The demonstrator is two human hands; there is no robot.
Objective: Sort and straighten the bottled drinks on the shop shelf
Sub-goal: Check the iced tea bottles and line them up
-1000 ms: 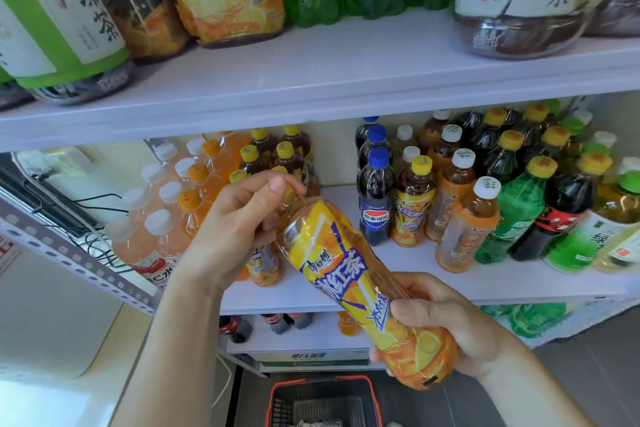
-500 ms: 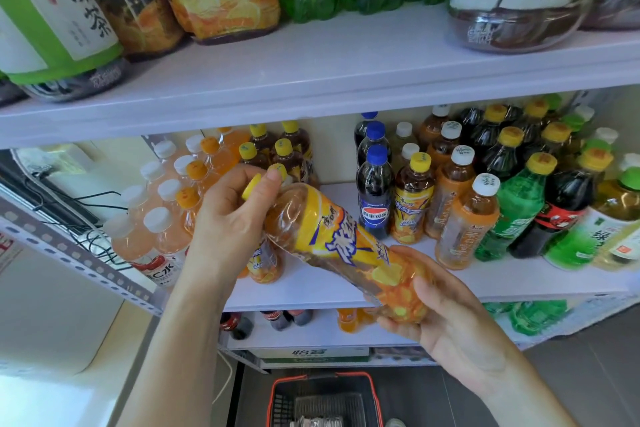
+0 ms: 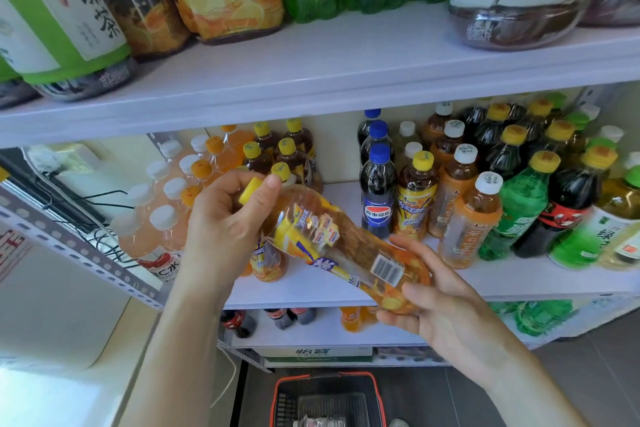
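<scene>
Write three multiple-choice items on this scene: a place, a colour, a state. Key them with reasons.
1. The red-rimmed wire basket sits: A on the top shelf; B low down, below the shelves; C among the middle shelf's bottles.
2. The cap on the clear plastic tea bottle with the yellow label is: A blue; B white; C yellow.
3. That bottle is: A upright on a shelf; B tilted, held at both ends; C lying in the basket.
B: it shows under every shelf. C: yellow beside the left hand. B: left hand grips the neck, right hand the lower base.

Both hands (image 3: 221,229) tilt tea bottle (image 3: 343,246)
</scene>
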